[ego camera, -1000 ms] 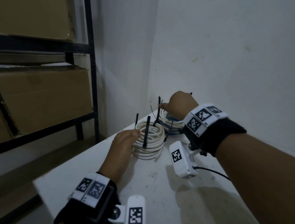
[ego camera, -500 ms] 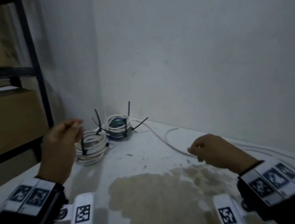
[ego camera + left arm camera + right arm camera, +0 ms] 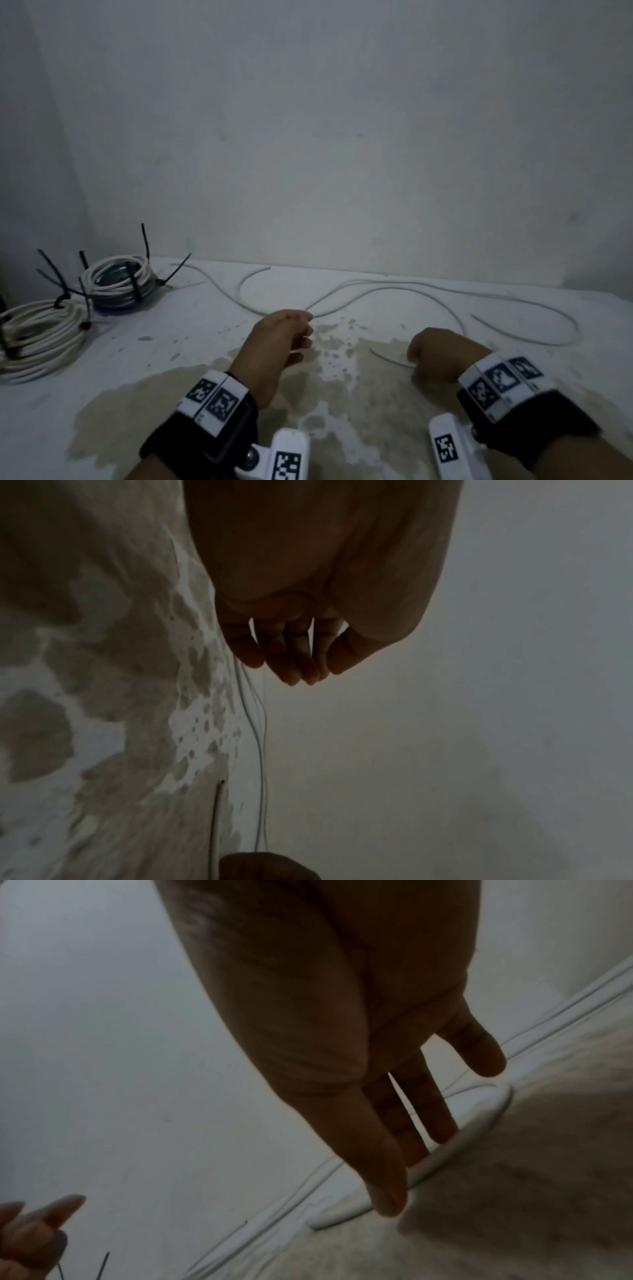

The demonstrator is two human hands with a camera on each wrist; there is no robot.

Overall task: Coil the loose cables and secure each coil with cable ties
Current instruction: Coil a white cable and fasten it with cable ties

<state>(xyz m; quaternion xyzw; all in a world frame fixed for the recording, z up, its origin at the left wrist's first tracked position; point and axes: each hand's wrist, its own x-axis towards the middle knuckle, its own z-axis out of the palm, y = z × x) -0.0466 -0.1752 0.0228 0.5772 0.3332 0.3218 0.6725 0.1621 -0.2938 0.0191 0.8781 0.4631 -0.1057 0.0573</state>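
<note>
Tabletop [image 3: 342, 428] cable [image 3: 394, 291] lies beyond both hands' grip.

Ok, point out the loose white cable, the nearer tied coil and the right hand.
loose white cable [image 3: 394, 289]: head view, middle of its far arc.
nearer tied coil [image 3: 41, 337]: head view, stacked white turns.
right hand [image 3: 442, 356]: head view, back of hand.

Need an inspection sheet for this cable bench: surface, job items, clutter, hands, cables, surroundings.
Surface: white table, a large brownish stain across the near middle.
Job's things: two tied coils at far left, white coil nearer, white-and-blue coil behind; black tie tails stick up from both.
Clutter: nothing seen.
Grippers: left hand fingers relaxed, over the table; whether it holds anything is unclear. Right hand fingers straight, tips at the loose cable, no grip.
Cables: loose cable, white, sprawls uncoiled in long loops across the back of the table.
Surroundings: bare grey wall behind.
</note>
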